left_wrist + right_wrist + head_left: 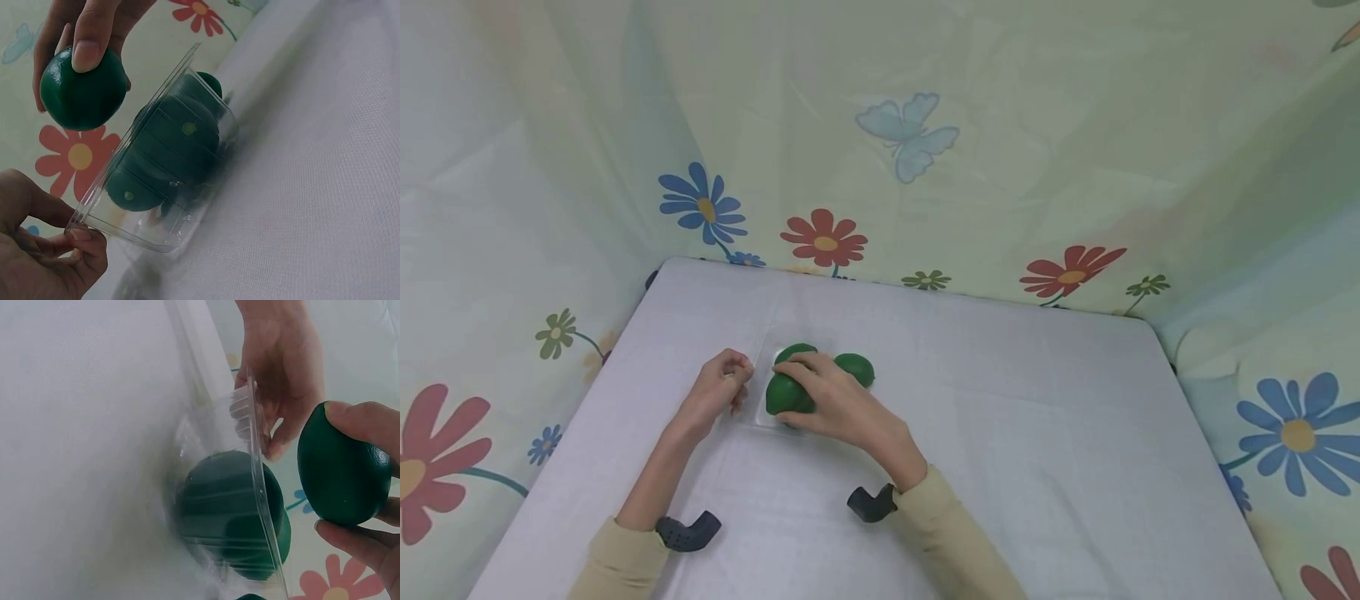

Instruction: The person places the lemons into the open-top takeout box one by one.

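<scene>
A clear plastic clamshell container point(767, 379) lies on the white tabletop, with several dark green limes point(178, 134) inside it. My left hand point(737, 385) pinches the container's rim at its left side; in the left wrist view the fingertips point(78, 236) grip the clear edge. My right hand point(801, 390) grips one green lime point(344, 465) between thumb and fingers, just outside the container's open mouth. Two more limes point(855, 367) show behind the right hand in the head view.
The white cloth-covered table point(1037, 433) stretches to the right and toward me. A pale curtain with printed flowers and a butterfly point(910, 137) closes it in at the back and both sides. The table's far edge runs close behind the container.
</scene>
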`<state>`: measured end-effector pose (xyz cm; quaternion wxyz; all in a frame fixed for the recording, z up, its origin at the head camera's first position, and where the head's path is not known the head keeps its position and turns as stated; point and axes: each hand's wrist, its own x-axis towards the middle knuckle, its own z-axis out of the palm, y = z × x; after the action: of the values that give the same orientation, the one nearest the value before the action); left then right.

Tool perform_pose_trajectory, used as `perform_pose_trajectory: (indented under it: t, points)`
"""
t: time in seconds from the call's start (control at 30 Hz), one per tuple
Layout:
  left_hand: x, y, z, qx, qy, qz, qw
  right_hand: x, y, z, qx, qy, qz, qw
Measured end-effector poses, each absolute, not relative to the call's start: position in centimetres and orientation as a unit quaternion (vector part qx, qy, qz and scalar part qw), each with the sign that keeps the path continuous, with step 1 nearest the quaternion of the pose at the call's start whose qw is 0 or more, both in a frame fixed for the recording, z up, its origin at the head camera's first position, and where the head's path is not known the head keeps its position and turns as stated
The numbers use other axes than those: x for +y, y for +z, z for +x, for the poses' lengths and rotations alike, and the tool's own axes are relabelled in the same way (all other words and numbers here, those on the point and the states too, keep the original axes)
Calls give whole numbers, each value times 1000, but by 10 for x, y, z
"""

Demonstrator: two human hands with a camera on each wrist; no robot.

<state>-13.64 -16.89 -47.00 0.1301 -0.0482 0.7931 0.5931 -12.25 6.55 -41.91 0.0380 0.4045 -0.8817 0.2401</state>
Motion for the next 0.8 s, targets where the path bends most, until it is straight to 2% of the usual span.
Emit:
perform_pose_trajectory:
  t: [0.17,0.5,0.8]
  points:
    - [-169,-471,-136,793,593,-47,131,58,-424,-124,-882,221,416,26]
    - [-169,-472,-136,798,587,-44,128,49,-430,-126,-873,229,429,45]
    - [-168,-470,-135,791,596,-45,128,42,-438,-130,-877,212,430,35]
